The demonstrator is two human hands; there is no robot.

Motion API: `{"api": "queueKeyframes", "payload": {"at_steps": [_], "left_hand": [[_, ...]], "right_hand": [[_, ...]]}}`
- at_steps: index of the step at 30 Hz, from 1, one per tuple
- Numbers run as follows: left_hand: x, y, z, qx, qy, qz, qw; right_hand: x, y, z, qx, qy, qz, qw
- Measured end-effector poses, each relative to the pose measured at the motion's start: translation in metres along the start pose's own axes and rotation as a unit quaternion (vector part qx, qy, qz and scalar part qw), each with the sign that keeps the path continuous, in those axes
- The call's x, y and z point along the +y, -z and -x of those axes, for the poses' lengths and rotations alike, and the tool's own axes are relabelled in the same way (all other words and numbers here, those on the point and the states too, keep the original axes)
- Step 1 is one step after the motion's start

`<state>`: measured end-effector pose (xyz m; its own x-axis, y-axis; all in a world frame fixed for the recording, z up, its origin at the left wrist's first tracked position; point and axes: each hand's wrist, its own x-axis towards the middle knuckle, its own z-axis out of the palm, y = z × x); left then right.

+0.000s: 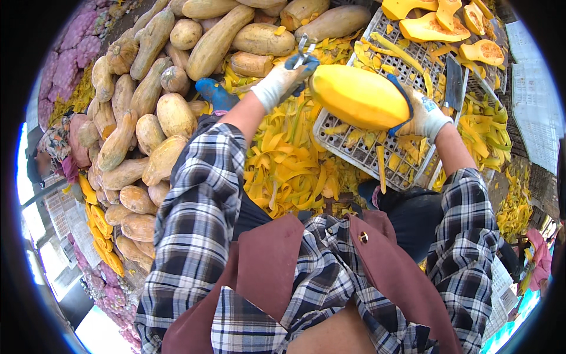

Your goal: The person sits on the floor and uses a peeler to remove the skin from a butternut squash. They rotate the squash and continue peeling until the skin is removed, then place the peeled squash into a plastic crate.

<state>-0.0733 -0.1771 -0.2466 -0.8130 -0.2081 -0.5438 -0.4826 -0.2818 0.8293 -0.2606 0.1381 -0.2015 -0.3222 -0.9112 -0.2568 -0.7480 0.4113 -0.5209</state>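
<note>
My left hand (pixel 285 79), in a white work glove with blue-coated fingers, grips a metal peeler (pixel 304 51). The peeler's head points up, beyond the near end of a peeled yellow squash (pixel 358 95). My right hand (pixel 418 110), gloved the same way, holds the squash's right end. Smooth and without skin on the side I see, the squash lies tilted over a grey plastic crate (pixel 342 148) turned as a work surface. Strips of peel (pixel 287 159) are heaped below and between my hands.
Unpeeled tan squashes (pixel 172 115) are piled at left. A cleaver (pixel 453 82) lies on the crate's right side, below cut squash halves (pixel 433 27). My blue shoe (pixel 216 95) is beside the peel heap. Pink mesh sacks (pixel 75 48) and another person (pixel 57 146) are at far left.
</note>
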Motion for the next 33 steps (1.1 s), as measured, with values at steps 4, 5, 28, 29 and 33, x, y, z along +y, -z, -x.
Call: {"api": "queueKeyframes", "payload": {"at_steps": [4,5,28,29,33], "left_hand": [[0.011,-0.018,-0.020,0.042,-0.038,0.051,0.997],[0.010,-0.020,-0.019,0.045,-0.049,0.055,0.996],[-0.055,0.022,0.111,-0.018,-0.153,-0.681,0.716],[-0.055,0.036,0.114,-0.026,-0.130,-0.713,0.688],[-0.047,0.057,0.119,0.049,-0.070,-0.652,0.753]], "right_hand": [[-0.005,-0.005,0.002,0.079,-0.033,0.056,0.995],[-0.008,-0.011,0.006,0.080,-0.064,0.077,0.992],[0.011,-0.027,0.036,0.021,-0.033,0.205,0.978],[0.013,-0.027,0.037,0.030,-0.021,0.198,0.980],[0.019,-0.030,0.037,0.050,0.002,0.189,0.981]]}}
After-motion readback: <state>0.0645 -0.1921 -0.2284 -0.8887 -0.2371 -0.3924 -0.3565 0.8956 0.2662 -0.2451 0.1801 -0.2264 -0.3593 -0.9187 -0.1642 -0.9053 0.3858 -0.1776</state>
